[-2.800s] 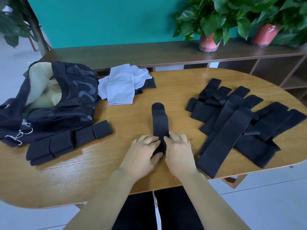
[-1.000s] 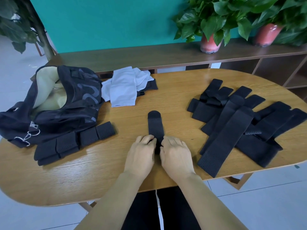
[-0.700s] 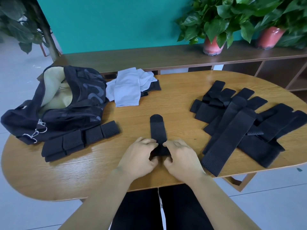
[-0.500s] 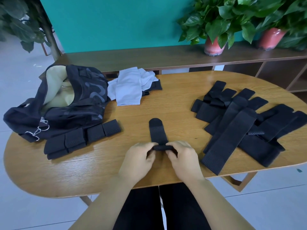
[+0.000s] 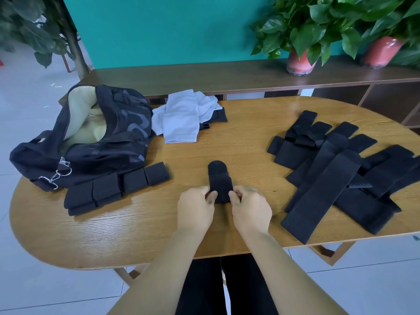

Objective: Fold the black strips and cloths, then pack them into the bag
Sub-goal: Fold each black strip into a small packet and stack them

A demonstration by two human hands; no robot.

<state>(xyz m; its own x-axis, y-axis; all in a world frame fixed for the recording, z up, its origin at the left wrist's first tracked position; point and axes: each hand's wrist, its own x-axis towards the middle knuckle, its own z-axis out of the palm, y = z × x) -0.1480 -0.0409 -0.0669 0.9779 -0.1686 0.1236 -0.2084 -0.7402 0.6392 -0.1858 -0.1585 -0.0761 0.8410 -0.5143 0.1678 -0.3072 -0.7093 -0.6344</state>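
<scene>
Both hands are working at the near middle of an oval wooden table [image 5: 245, 133]. The left hand [image 5: 196, 206] and the right hand [image 5: 251, 206] are each pinching a side of a partly folded black strip [image 5: 220, 181], thumbs curled against its near end, so the strip is lying between them with its rounded far end pointing away from the person.

To the left of the left hand, a row of folded black strips [image 5: 113, 188] is lying on the table, touching the front of an open black bag [image 5: 91, 137] whose pale lining is showing. Beyond the hands and slightly left, a pile of light cloths [image 5: 184, 115] is resting on a dark cloth near the table's far edge. To the right of the right hand, a heap of unfolded black strips [image 5: 336, 171] is spreading across the table, overlapping one another.

Behind the table, a dark wooden shelf [image 5: 227, 76] is running along a teal wall [image 5: 170, 28], and two potted plants [image 5: 302, 26] in pink pots are standing on it to the far right. A pale tiled floor [image 5: 27, 110] is showing around the table.
</scene>
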